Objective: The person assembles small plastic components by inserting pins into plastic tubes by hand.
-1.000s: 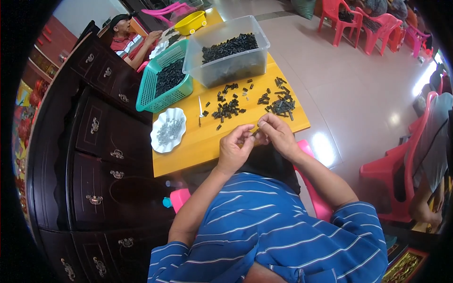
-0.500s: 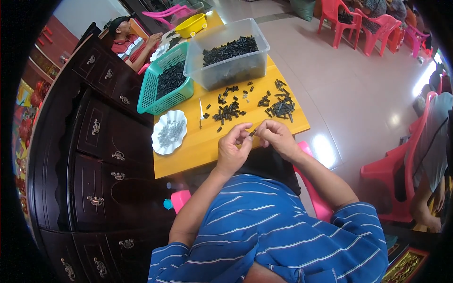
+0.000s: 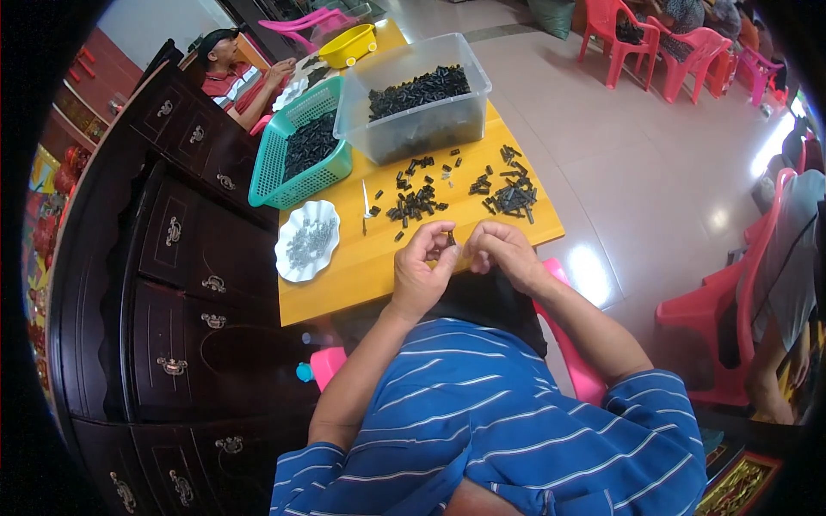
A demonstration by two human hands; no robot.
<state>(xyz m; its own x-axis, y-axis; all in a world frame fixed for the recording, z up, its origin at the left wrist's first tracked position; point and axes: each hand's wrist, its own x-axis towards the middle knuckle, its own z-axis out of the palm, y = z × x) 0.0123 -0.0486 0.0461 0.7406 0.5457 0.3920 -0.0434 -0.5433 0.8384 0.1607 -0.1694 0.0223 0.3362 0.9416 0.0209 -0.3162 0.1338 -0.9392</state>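
My left hand (image 3: pixel 422 268) pinches a small black tube-shaped piece (image 3: pixel 451 239) upright between thumb and fingers, above the near edge of the yellow table (image 3: pixel 335 288). Close by on its right is my right hand (image 3: pixel 509 258), its fingers curled in and the fingertips pressed together; whatever they hold is too small or hidden to make out. Just beyond the hands lie a loose pile of short black pieces (image 3: pixel 415 205) and, to the right, another pile of longer black pieces (image 3: pixel 514 198). A white scalloped dish (image 3: pixel 285 268) holds many tiny clear bits.
A clear plastic bin (image 3: pixel 404 138) and a green basket (image 3: pixel 264 185), both with black pieces inside, stand farther back. A white thin tool (image 3: pixel 366 198) lies beside the dish. Dark wooden drawers (image 3: pixel 185 258) line the left. A person (image 3: pixel 237 82) sits at the far end near a yellow tub (image 3: pixel 348 45).
My hands have drawn slightly apart. The black piece, earlier between both hands, now stands upright in my left fingers alone.
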